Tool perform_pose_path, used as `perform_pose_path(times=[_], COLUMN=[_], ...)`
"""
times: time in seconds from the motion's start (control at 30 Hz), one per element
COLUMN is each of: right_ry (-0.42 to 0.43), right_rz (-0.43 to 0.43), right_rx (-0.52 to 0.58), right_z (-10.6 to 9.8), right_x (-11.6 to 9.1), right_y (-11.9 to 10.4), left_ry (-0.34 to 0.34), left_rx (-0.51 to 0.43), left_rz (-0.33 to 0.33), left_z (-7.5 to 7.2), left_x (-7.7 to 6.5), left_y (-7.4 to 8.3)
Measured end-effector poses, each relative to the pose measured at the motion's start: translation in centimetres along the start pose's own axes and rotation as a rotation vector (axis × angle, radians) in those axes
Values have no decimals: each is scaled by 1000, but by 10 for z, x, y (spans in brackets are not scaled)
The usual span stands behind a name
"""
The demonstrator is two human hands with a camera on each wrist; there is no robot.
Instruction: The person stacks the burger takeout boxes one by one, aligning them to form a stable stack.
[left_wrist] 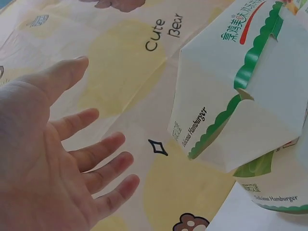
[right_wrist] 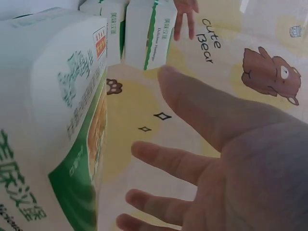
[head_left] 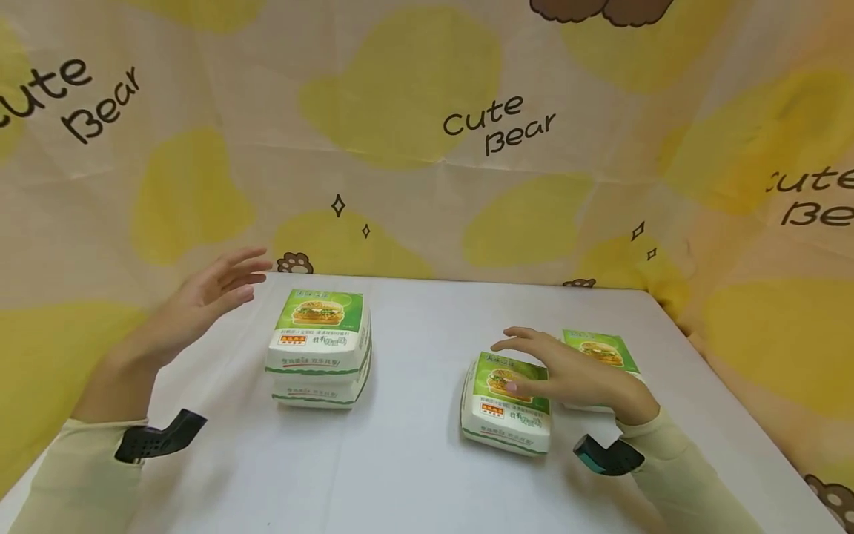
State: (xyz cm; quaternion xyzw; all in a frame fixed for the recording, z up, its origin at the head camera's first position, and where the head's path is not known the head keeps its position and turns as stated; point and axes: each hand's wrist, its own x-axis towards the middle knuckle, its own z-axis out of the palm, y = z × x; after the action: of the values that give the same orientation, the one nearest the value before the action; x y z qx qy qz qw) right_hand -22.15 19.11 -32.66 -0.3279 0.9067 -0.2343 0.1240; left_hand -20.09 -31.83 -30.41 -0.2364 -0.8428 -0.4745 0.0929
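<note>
Two burger boxes, white with green lids and a printed hamburger, are stacked left of centre: an upper box [head_left: 316, 334] on a lower box [head_left: 312, 393]. My left hand [head_left: 203, 300] is raised to the left of this stack, apart from it and holding nothing; the left wrist view shows its fingers [left_wrist: 115, 144] spread. On the right, my right hand [head_left: 567, 371] hovers over a single burger box [head_left: 510, 415], its fingers [right_wrist: 168, 161] extended in the right wrist view. Behind that hand and wrist stands another burger box [head_left: 603, 350], partly hidden.
The boxes stand on a white table [head_left: 400, 475]. Behind and around it hangs a yellow and cream cloth [head_left: 414, 89] printed with "Cute Bear". A dark wrist device [head_left: 160, 437] is worn on the left arm, and another device [head_left: 608, 456] on the right.
</note>
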Motion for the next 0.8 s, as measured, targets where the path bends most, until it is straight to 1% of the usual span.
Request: perform_pose_path(times=[0.03, 0.13, 0.27, 0.33, 0.4, 0.5, 0.67, 0.8], right_ry=[-14, -52, -97, -112, -121, -133, -169, -187], right_rz=[4, 17, 25, 13, 5, -15, -8, -20], right_rx=[-3, -6, 10, 15, 19, 11, 38, 59], right_z=[-1, -1, 0, 0, -1, -4, -6, -4], right_x=[-2, -4, -4, -4, -6, -9, -13, -12], right_y=[0, 1, 3, 6, 8, 9, 11, 11], left_ry=[-7, -39, -88, -103, -116, -156, -216, -248], left_rx=[-2, -8, 15, 27, 34, 36, 44, 38], left_rz=[3, -23, -108, -129, -131, -115, -129, -133], left_z=[0, 1, 5, 6, 5, 5, 5, 4], left_x=[0, 2, 3, 3, 3, 3, 0, -3], left_y=[0, -1, -4, -4, -3, -3, 0, 2])
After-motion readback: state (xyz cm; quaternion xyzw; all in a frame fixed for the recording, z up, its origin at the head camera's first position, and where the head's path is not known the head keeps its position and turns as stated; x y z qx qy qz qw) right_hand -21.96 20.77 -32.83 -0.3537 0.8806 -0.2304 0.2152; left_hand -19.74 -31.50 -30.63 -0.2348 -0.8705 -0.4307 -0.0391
